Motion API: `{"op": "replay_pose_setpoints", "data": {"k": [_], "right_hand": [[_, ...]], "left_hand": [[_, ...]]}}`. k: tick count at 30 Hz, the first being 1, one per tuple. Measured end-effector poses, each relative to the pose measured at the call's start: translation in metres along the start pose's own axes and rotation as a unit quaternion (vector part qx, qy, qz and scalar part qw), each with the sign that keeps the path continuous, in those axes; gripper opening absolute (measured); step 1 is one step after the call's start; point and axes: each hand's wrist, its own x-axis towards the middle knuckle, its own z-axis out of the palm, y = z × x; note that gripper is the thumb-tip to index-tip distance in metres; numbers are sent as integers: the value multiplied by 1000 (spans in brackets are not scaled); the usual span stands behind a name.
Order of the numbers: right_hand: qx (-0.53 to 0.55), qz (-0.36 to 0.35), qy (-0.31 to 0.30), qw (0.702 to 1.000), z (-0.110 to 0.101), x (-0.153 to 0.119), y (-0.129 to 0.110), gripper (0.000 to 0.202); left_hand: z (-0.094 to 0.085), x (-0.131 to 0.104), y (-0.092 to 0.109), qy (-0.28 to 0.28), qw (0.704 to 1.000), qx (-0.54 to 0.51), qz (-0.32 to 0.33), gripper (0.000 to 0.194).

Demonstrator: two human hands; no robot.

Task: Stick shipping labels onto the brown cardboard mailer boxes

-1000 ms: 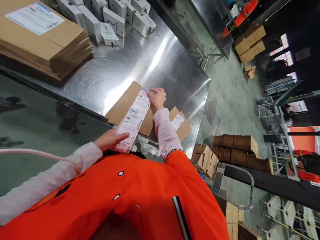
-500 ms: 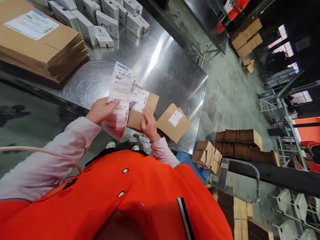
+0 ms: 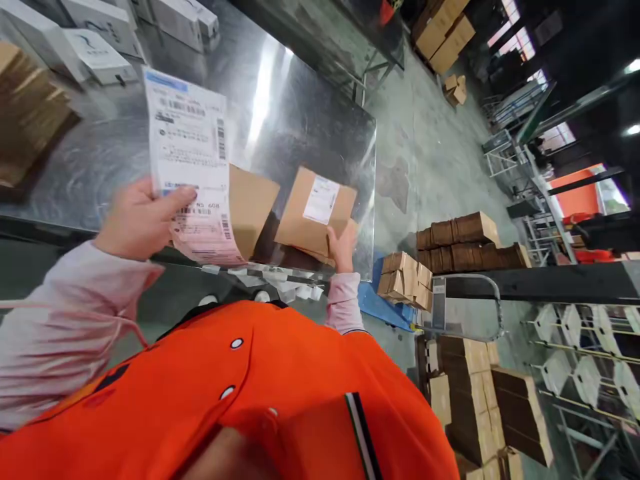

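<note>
My left hand (image 3: 143,217) is closed on a strip of printed shipping labels (image 3: 187,143), thumb on top, held above the near edge of the metal table. Partly behind the strip lies a brown cardboard mailer (image 3: 255,200); no label shows on its visible part. To the right, my right hand (image 3: 343,247) grips the near right edge of another cardboard mailer (image 3: 295,220), which bears a white label (image 3: 321,199). Under that one, the edge of a further brown mailer pokes out by my fingers.
White boxes (image 3: 103,57) and a brown cardboard stack (image 3: 25,120) stand on the metal table (image 3: 295,113) at left. Scraps of white paper (image 3: 287,288) hang below the near edge. Beyond the right edge are a cardboard bundle (image 3: 405,280) and a metal-framed cart (image 3: 495,293).
My right hand has moved right with the labelled mailer, which now overlaps the other one. A mailer with no visible label shows beside the strip. The view has shifted right.
</note>
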Motion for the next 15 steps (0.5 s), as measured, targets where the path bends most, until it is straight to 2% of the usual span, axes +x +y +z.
{"op": "replay_pose_setpoints", "data": {"k": [1, 3, 5, 7, 8, 10, 11, 13, 15], "right_hand": [[-9, 13, -18, 1000, 0, -3, -5, 64], [63, -13, -105, 992, 19, -18, -26, 67], [180, -82, -203, 959, 52, -40, -52, 54], [285, -108, -265, 915, 83, -63, -74, 33], [308, -108, -291, 899, 94, -73, -81, 27], [312, -107, -333, 883, 104, -84, -89, 30], [316, -111, -345, 877, 103, -84, -92, 36], [329, -116, -320, 881, 96, -76, -98, 49], [305, -139, -280, 900, 86, -61, -106, 44]], "left_hand": [[1, -6, -5, 7, 1000, 28, -3, 73], [2, -17, -16, -19, 997, 71, -39, 69], [3, -26, -26, -97, 989, 71, -91, 64], [3, -30, -32, -132, 986, 39, -96, 63], [2, -31, -33, -118, 989, 19, -82, 63], [-2, -31, -33, -48, 997, -16, -59, 62], [-4, -31, -33, -16, 998, -23, -58, 60], [-6, -32, -34, 10, 997, -19, -77, 54], [-6, -33, -38, 5, 995, -14, -100, 48]]}}
